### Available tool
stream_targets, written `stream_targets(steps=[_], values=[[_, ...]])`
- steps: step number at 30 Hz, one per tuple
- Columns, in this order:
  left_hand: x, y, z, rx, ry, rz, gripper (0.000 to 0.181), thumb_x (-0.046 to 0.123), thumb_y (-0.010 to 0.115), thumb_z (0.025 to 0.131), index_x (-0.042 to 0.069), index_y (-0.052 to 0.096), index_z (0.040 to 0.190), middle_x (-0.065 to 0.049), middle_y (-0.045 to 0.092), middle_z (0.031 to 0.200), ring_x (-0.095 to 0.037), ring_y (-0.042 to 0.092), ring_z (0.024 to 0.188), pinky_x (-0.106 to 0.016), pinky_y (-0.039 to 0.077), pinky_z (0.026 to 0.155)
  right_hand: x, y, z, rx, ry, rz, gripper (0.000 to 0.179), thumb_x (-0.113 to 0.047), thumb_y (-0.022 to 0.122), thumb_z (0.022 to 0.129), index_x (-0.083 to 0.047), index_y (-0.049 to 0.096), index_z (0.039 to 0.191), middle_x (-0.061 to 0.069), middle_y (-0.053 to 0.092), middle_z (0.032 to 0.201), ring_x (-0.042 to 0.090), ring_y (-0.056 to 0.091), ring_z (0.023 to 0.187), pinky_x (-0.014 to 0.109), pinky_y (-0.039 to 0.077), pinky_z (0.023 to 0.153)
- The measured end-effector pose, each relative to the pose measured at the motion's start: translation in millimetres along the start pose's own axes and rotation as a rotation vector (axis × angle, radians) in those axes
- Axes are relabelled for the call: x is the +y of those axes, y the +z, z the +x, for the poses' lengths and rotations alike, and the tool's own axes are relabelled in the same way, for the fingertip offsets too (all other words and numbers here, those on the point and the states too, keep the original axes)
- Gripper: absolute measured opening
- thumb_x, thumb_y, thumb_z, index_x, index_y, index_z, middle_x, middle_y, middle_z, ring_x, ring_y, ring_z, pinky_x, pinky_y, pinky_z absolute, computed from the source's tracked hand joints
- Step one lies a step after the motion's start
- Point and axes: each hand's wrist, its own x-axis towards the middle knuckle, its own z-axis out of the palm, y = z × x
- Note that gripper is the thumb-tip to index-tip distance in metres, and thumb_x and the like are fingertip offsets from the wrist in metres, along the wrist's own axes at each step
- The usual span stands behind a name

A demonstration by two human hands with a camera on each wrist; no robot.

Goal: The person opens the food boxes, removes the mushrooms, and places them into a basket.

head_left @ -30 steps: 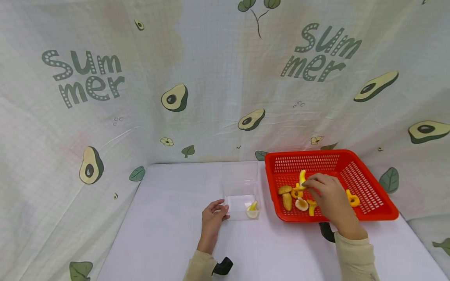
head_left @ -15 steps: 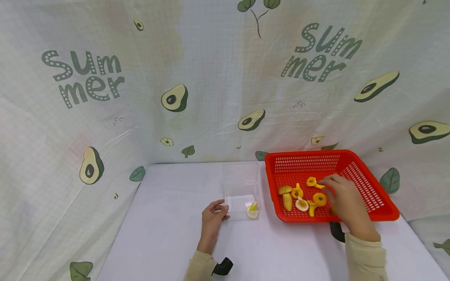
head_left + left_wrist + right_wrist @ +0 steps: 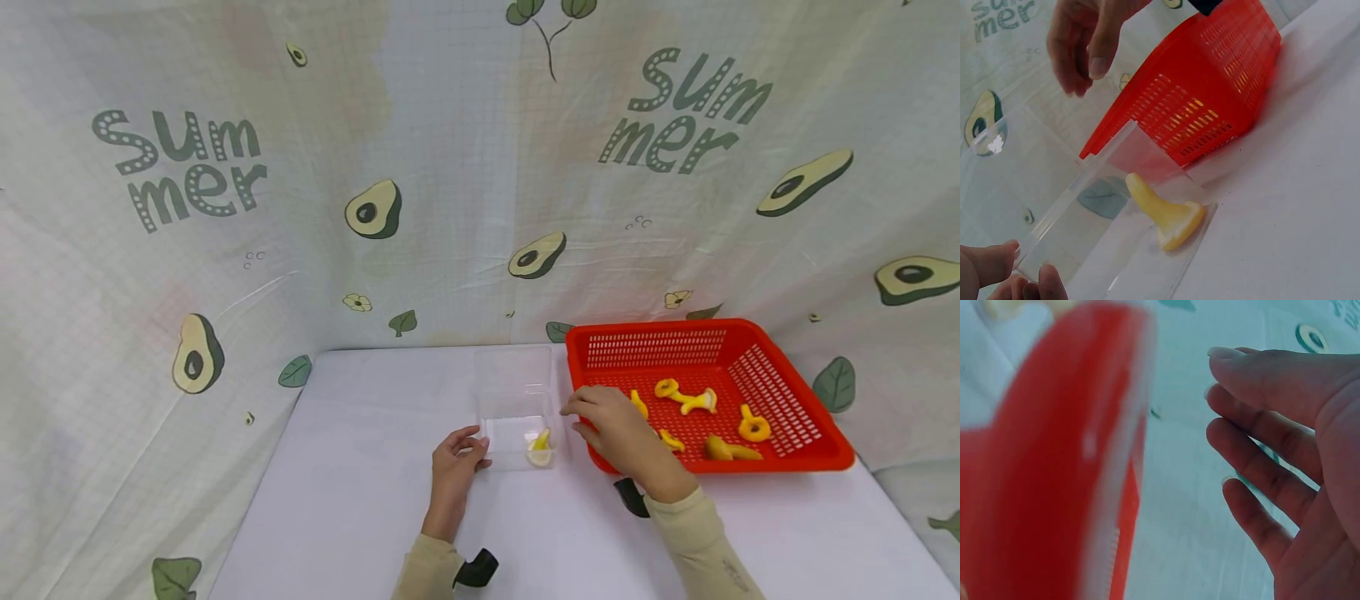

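Observation:
My left hand [image 3: 452, 479] pinches the near-left edge of a clear plastic box [image 3: 512, 429] with its lid folded back. In the left wrist view, the thumb and fingertips grip the box's wall. Inside the box lies one yellow mushroom [image 3: 1169, 215] with a pale cap, resting in the right corner. My right hand [image 3: 626, 437] hovers over the left rim of the red basket [image 3: 813, 408]. Its fingers [image 3: 1266, 469] are loosely bent and hold nothing in the right wrist view. Several yellow mushrooms [image 3: 699, 402] lie in the basket; the hand hides some at its left.
A brown mushroom [image 3: 731, 450] and a ring-capped yellow one [image 3: 753, 427] lie on the basket's right side. The box stands just left of the basket on a white tabletop [image 3: 360, 467]. A printed cloth [image 3: 450, 167] hangs behind the table.
My right hand held a yellow mushroom over the basket a second ago. It has let go and moved left, over the basket's left rim. My left hand and the box have stayed put.

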Motion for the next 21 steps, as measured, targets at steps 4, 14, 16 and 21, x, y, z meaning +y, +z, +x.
stream_targets(steps=[4,14,16,21], values=[[0.5,0.8,0.5,-0.008,0.006,-0.014,0.038,-0.004,0.073,0.095,-0.014,0.061,0.13,-0.005,0.062,0.092,-0.012,0.06,0.076,-0.022,0.062,0.066,-8.7,9.3,12.1,-0.094,-0.029,0.008,0.03,-0.003,0.093,0.077,-0.013,0.08,0.102,0.002,0.073,0.104,0.025,0.067,0.104,0.046,0.059,0.096],[0.7,0.1,-0.3,-0.001,0.004,-0.014,0.039,-0.004,0.074,0.095,-0.015,0.061,0.13,-0.005,0.062,0.091,-0.012,0.06,0.076,-0.022,0.062,0.065,-15.9,29.2,30.2,-0.293,-0.02,-0.021,0.026,-0.001,0.089,0.081,-0.01,0.082,0.104,0.003,0.075,0.104,0.027,0.065,0.103,0.044,0.055,0.096],[0.2,-0.1,-0.2,0.0,0.005,-0.013,0.039,-0.004,0.073,0.095,-0.015,0.061,0.13,-0.005,0.062,0.091,-0.013,0.06,0.076,-0.022,0.062,0.065,-16.9,33.2,32.0,-0.302,-0.026,-0.022,0.025,0.0,0.089,0.081,-0.01,0.082,0.102,0.003,0.075,0.101,0.028,0.065,0.102,0.045,0.054,0.097],[-0.8,-0.3,-0.8,-0.001,0.008,-0.015,0.038,-0.004,0.073,0.095,-0.015,0.061,0.13,-0.005,0.062,0.091,-0.012,0.061,0.076,-0.022,0.062,0.066,-20.6,41.2,38.4,-0.363,0.019,0.008,0.022,0.0,0.088,0.082,-0.008,0.084,0.101,0.006,0.077,0.1,0.031,0.064,0.103,0.05,0.052,0.102]])
